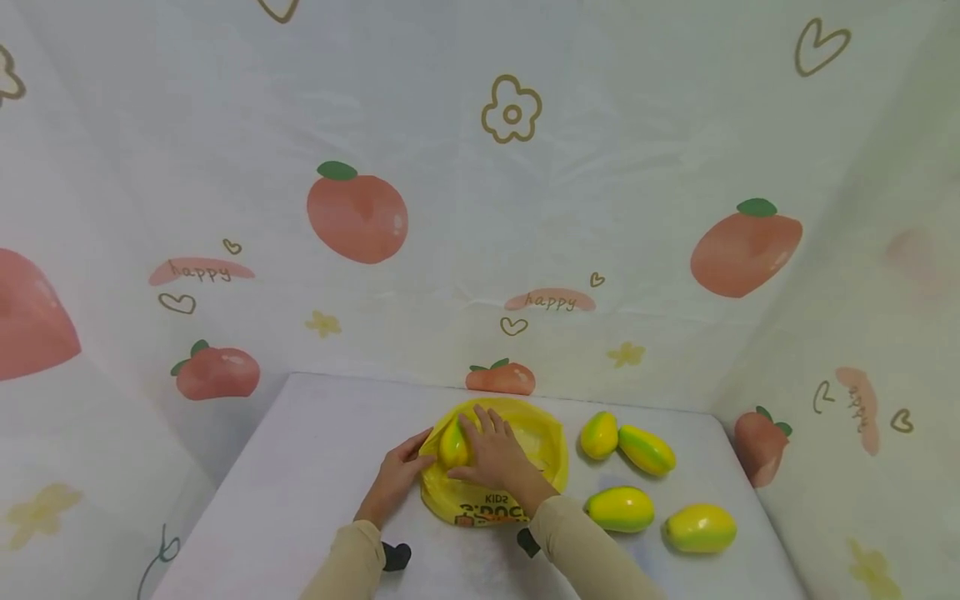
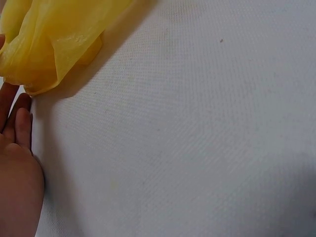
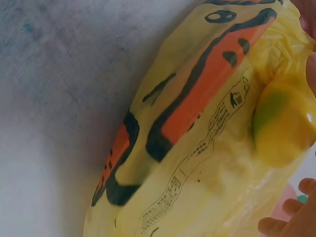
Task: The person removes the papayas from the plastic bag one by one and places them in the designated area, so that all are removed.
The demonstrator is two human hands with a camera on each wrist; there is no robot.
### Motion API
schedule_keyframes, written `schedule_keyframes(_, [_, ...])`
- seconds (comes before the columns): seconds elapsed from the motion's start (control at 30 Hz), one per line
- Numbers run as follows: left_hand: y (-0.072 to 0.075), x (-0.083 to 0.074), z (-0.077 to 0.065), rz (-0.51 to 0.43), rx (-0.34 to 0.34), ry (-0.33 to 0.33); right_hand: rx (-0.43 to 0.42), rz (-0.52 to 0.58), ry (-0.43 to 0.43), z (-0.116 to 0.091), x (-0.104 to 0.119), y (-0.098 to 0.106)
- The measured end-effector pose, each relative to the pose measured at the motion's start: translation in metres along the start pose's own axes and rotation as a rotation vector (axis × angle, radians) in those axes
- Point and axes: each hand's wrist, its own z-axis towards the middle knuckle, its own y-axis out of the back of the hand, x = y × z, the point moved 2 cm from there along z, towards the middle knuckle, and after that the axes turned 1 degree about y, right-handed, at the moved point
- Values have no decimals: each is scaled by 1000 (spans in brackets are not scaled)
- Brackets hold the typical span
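Note:
A yellow plastic bag [image 1: 551, 417] with dark lettering lies on the table, its mouth spread wide. Inside its left part is a glossy yellow-green fruit [image 1: 453, 446], papaya-like in shape. My right hand [image 1: 495, 454] reaches over the bag with the fruit between thumb and index finger; the other fingers spread away from it. In the right wrist view the fruit [image 3: 284, 121] sits against crumpled plastic beside the fingertips [image 3: 291, 202]. My left hand [image 1: 397, 475] holds the bag's left edge, and in the left wrist view its fingers [image 2: 19, 118] lie under the yellow plastic [image 2: 64, 39].
To the right of the bag lie more yellow-green fruits: two touching at the back [image 1: 600, 435] [image 1: 647, 450], one near my right forearm [image 1: 621, 509] and one at the front right [image 1: 701, 528]. Fruit-printed white cloth walls [image 1: 615, 208] enclose the white table [image 1: 322, 450].

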Motion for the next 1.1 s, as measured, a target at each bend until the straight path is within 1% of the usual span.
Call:
schedule_keyframes(0.3, [-2,-1,0,-4,4,-1,36,11,-12,1,3,-3])
schedule_keyframes(0.57, [0,-1,0,6,-7,2,21,7,-8,0,3,-4])
schedule_keyframes(0.73, [0,0,1,0,3,11,18,53,-3,2,3,-2])
schedule_keyframes(1.03, [0,-4,-3,-3,5,20,63,127,-12,2,5,2])
schedule_keyframes(1.1, [0,-4,-3,8,3,10,65,129,-12,2,5,3])
